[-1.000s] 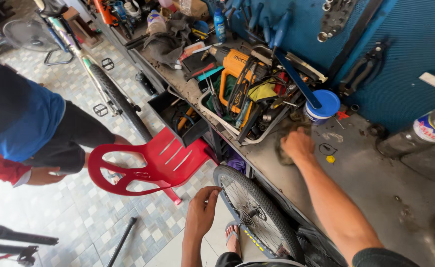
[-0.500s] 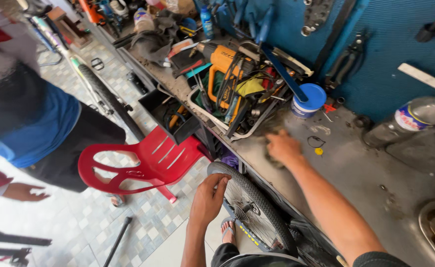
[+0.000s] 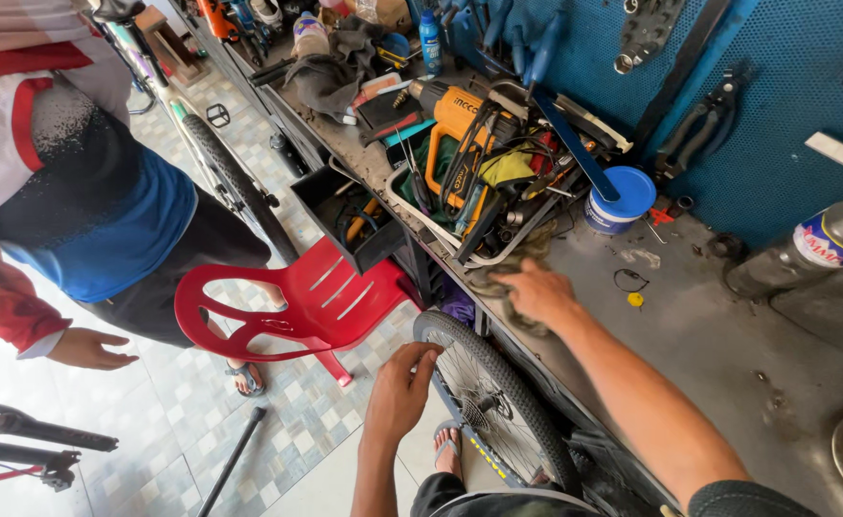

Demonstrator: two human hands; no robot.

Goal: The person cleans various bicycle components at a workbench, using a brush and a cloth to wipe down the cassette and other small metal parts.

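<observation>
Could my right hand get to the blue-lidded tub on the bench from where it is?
Probably yes: the right hand rests on a rag near the bench's front edge, and the bench top between it and the blue-lidded tub looks bare.

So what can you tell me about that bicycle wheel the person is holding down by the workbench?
The bicycle wheel has a black rubber tyre, thin metal spokes and a hub near its middle, with yellow marks low on the sidewall. It stands upright beside the edge of the grey workbench, its lower part hidden behind the person's body. The left hand grips the tyre at the top, fingers curled over the tread. The right hand rests on a rag on the bench, apart from the wheel.
</observation>
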